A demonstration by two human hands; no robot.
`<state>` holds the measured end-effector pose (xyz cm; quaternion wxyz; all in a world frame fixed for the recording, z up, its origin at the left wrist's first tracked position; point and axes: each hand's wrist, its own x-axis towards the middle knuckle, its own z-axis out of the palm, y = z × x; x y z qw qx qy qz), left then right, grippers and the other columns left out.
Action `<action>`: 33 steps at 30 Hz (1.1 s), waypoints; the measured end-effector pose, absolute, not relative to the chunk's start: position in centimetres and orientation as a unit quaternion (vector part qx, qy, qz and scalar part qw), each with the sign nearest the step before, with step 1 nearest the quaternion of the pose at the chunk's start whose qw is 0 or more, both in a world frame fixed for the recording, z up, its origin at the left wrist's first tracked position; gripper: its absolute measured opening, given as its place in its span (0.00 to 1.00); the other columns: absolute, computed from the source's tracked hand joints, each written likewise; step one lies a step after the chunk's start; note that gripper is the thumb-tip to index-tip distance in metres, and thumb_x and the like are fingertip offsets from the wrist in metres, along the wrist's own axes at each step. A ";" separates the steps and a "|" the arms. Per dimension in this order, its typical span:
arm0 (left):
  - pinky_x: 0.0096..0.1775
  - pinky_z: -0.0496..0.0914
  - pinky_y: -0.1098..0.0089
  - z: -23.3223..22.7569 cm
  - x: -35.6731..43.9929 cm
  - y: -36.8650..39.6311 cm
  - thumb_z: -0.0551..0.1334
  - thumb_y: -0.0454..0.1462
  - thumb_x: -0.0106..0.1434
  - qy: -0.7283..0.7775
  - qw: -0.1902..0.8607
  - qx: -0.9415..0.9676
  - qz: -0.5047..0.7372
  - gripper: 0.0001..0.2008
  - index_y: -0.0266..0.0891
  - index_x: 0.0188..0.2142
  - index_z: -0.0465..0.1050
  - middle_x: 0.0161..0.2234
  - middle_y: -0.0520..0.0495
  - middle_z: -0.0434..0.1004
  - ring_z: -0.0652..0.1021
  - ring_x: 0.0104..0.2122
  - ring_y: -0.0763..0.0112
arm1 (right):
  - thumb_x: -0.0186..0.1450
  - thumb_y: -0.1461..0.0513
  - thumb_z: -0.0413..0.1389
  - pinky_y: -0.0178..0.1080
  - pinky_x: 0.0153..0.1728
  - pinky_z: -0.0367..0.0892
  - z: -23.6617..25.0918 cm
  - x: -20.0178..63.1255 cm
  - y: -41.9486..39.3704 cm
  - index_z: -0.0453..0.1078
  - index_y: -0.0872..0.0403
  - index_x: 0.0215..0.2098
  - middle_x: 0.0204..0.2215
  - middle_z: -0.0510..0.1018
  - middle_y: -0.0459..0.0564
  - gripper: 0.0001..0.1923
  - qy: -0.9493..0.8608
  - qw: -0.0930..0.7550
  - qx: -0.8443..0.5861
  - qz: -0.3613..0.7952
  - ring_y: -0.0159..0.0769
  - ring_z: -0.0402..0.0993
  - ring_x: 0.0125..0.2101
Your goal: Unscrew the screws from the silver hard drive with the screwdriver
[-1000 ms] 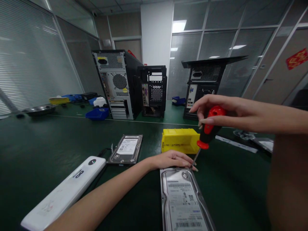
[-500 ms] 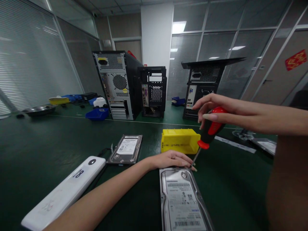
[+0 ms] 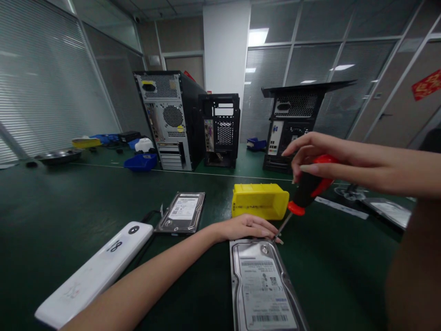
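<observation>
A silver hard drive [image 3: 263, 285] with a white label lies in front of me, its near end cut off by the frame. My left hand [image 3: 246, 227] holds its far end, the fingers close together along that edge; the thumb is hidden. My right hand [image 3: 315, 158] grips a red and black screwdriver [image 3: 306, 188] by the top of the handle. The screwdriver slants down to the left, with its tip at the drive's far right corner, beside my left fingertips. Whether a screw sits under the tip is too small to tell.
Behind my left hand stands a yellow bin [image 3: 260, 201]. A second hard drive [image 3: 182, 212] and a white power bank-like device [image 3: 96, 273] lie left. Another drive [image 3: 387, 211] lies right. Computer cases [image 3: 172, 119] and a blue bin [image 3: 140, 162] stand farther back on the green table.
My right hand has shifted slightly right, and the screwdriver handle leans farther right. Its tip stays at the drive's far right corner. My left hand keeps its place on the drive.
</observation>
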<state>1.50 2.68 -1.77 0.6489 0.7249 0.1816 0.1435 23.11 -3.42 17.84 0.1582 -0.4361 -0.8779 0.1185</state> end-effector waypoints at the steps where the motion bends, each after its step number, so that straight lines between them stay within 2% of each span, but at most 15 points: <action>1: 0.54 0.63 0.62 -1.7 1.5 2.7 0.61 0.43 0.63 0.183 0.648 0.726 0.143 0.19 0.38 0.52 0.70 0.49 0.43 0.76 0.73 0.50 0.65 | 0.64 0.48 0.49 0.41 0.38 0.73 17.8 23.1 -3.4 0.58 0.38 0.57 0.51 0.73 0.47 0.23 -0.873 0.156 -0.449 0.107 0.44 0.74 0.43; 3: 0.54 0.63 0.62 -1.6 1.4 2.6 0.60 0.43 0.64 0.185 0.646 0.727 0.140 0.19 0.38 0.52 0.70 0.49 0.43 0.76 0.73 0.51 0.65 | 0.64 0.49 0.51 0.41 0.37 0.73 17.6 22.8 -3.0 0.58 0.38 0.58 0.50 0.74 0.47 0.24 -0.861 0.152 -0.474 0.100 0.45 0.74 0.42; 8: 0.55 0.62 0.62 -1.4 1.3 2.6 0.60 0.43 0.64 0.186 0.647 0.726 0.138 0.18 0.39 0.52 0.71 0.50 0.44 0.74 0.72 0.52 0.65 | 0.62 0.49 0.53 0.44 0.41 0.71 17.5 22.3 -1.8 0.66 0.47 0.53 0.49 0.74 0.52 0.23 -0.877 0.159 -0.435 0.129 0.47 0.73 0.44; 13: 0.53 0.63 0.61 -1.6 1.3 2.8 0.60 0.41 0.64 0.186 0.675 0.701 0.140 0.18 0.38 0.52 0.70 0.50 0.43 0.74 0.73 0.50 0.64 | 0.62 0.50 0.54 0.42 0.36 0.72 17.4 23.2 -1.4 0.63 0.47 0.56 0.42 0.75 0.51 0.24 -0.882 0.157 -0.407 0.180 0.41 0.73 0.37; 16: 0.53 0.64 0.61 -1.6 1.4 2.7 0.61 0.41 0.63 0.183 0.685 0.690 0.147 0.18 0.37 0.51 0.71 0.49 0.43 0.75 0.74 0.49 0.64 | 0.61 0.50 0.55 0.42 0.34 0.71 17.3 23.2 -1.1 0.62 0.45 0.56 0.41 0.74 0.50 0.25 -0.881 0.174 -0.403 0.177 0.41 0.72 0.37; 22: 0.52 0.65 0.60 -1.2 1.5 2.3 0.62 0.42 0.62 0.194 0.692 0.679 0.150 0.19 0.36 0.49 0.72 0.48 0.41 0.76 0.75 0.48 0.63 | 0.60 0.50 0.56 0.42 0.37 0.68 17.0 21.8 -0.1 0.65 0.50 0.51 0.40 0.74 0.51 0.24 -0.887 0.209 -0.390 0.132 0.41 0.71 0.38; 28: 0.52 0.65 0.61 -1.2 1.6 2.3 0.62 0.42 0.61 0.199 0.682 0.686 0.157 0.19 0.36 0.49 0.72 0.47 0.41 0.76 0.75 0.47 0.63 | 0.59 0.51 0.57 0.41 0.34 0.68 17.0 21.7 -0.6 0.65 0.49 0.54 0.36 0.75 0.49 0.26 -0.887 0.215 -0.380 0.149 0.39 0.71 0.35; 33: 0.52 0.65 0.60 -1.3 1.5 2.3 0.62 0.42 0.62 0.198 0.675 0.693 0.161 0.18 0.36 0.49 0.72 0.46 0.42 0.77 0.75 0.47 0.64 | 0.58 0.51 0.59 0.42 0.36 0.68 16.9 21.7 -0.3 0.64 0.50 0.54 0.39 0.74 0.51 0.28 -0.887 0.223 -0.374 0.153 0.41 0.72 0.37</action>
